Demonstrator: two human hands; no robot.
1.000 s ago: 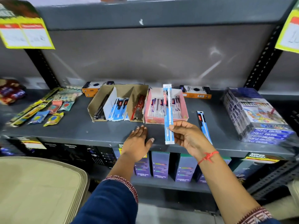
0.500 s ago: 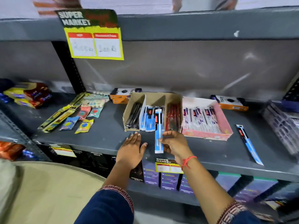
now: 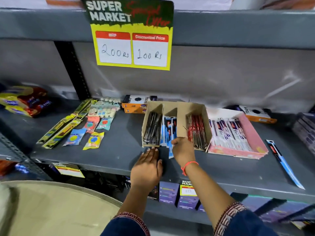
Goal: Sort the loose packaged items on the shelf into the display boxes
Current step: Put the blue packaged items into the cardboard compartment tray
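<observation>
A brown cardboard display box (image 3: 193,109) stands mid-shelf, with black packs on its left, blue-and-white packs (image 3: 167,127) in the middle and red packs (image 3: 196,132) on the right. My right hand (image 3: 183,149) grips a long blue-and-white packet (image 3: 170,152) whose far end lies among the blue packs in the middle slot. Flat on the grey shelf (image 3: 110,154) rests my left hand (image 3: 148,167), fingers spread, just in front of the box. A pink display box (image 3: 255,133) of purple-and-white packs sits to the right. Another loose blue packet (image 3: 284,164) lies at the far right.
Loose yellow-green strips (image 3: 59,126) and small coloured sachets (image 3: 92,140) lie on the shelf's left part. Orange boxes (image 3: 134,106) stand at the back. A price sign (image 3: 133,34) hangs from the upper shelf. Purple cartons (image 3: 168,193) fill the shelf below.
My right hand has carried the blue-and-white packet left from in front of the pink box into the cardboard box's middle slot. The view has swung left. My left hand stays on the shelf.
</observation>
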